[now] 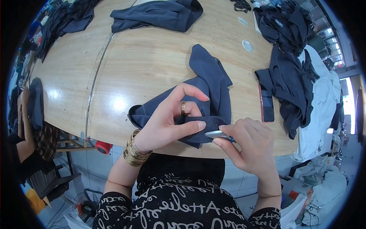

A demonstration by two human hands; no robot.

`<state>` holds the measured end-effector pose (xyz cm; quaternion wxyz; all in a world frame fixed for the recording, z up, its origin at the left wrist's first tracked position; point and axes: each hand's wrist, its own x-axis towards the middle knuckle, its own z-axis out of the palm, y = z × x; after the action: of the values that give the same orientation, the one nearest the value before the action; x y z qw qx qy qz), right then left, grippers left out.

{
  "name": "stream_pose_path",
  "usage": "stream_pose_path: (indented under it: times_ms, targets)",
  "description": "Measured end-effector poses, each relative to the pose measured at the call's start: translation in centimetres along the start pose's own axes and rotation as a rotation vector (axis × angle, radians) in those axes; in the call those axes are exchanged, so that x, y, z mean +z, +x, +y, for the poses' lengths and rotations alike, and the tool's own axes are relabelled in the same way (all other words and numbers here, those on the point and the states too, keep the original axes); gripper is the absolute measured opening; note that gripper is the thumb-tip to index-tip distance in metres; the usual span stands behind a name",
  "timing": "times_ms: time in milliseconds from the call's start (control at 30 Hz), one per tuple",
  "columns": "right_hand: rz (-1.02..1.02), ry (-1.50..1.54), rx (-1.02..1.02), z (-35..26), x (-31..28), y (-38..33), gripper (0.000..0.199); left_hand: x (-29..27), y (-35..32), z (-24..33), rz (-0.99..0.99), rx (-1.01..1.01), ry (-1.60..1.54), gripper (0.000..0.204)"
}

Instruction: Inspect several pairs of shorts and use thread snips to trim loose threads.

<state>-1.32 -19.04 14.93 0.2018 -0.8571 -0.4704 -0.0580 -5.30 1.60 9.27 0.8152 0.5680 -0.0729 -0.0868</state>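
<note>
A dark navy garment (213, 84), which looks like trousers, lies on the table in front of me. Its gathered, stitched elastic edge is pinched by my left hand (171, 122), thumb on top and the index finger raised and curved. Between the thumb and fingers of my right hand (248, 145) is a pair of small thread snips (214, 134) with pale metal blades and a bit of blue. The blades point left and rest at the stitched edge, close to my left thumb. Part of the snips is hidden inside the right hand.
A folded navy garment (160, 16) lies at the far side of the wooden table (133, 61). More dark garments (291, 91) are heaped at the right, beside a phone (267, 104) and pale cloth (318, 110). At the far left, another person's arms (23, 114) handle dark cloth.
</note>
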Motion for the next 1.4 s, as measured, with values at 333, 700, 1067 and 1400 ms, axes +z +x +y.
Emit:
stream_pose_path:
  times_ms: [333,700,1067,1400]
  targets:
    - [-0.020,-0.033,-0.042,-0.2,0.4,-0.3,0.017,0.1,0.1,-0.3,0.006,0.005,0.023,0.041]
    - [0.063,0.114,0.068,0.7,0.4,-0.5,0.019,-0.3,0.1,-0.7,-0.035,-0.002,-0.070,0.035]
    - [0.058,0.494,0.253,-0.2,0.0,0.7,0.030,0.0,-0.1,-0.8,-0.028,0.012,-0.045,0.033]
    - [-0.092,0.559,0.368,0.2,1.4,0.2,0.021,0.7,-0.2,-0.4,-0.041,0.025,0.085,0.034]
